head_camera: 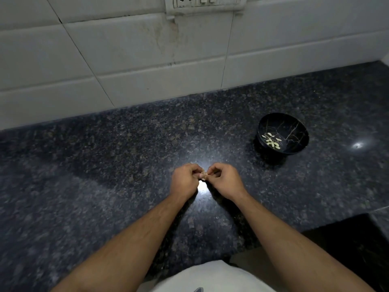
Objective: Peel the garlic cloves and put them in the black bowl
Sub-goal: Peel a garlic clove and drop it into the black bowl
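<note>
Both of your arms reach out over the dark speckled counter (105,165), and your two hands meet in the middle. Your left hand (185,179) has its fingers curled in, and it pinches one small garlic clove (203,175). Your right hand (224,179) is curled the same way, and its fingertips pinch the other side of that same clove. The clove is held up between your hands, just above a bright spot of light on the counter.

Off to your right, well apart from your hands, sits one black bowl (294,131). It stands upright on the counter. Inside it lie pale peeled cloves (272,140) in a little pile near the bottom, about ten of them, though they are too small to count for sure.
</note>
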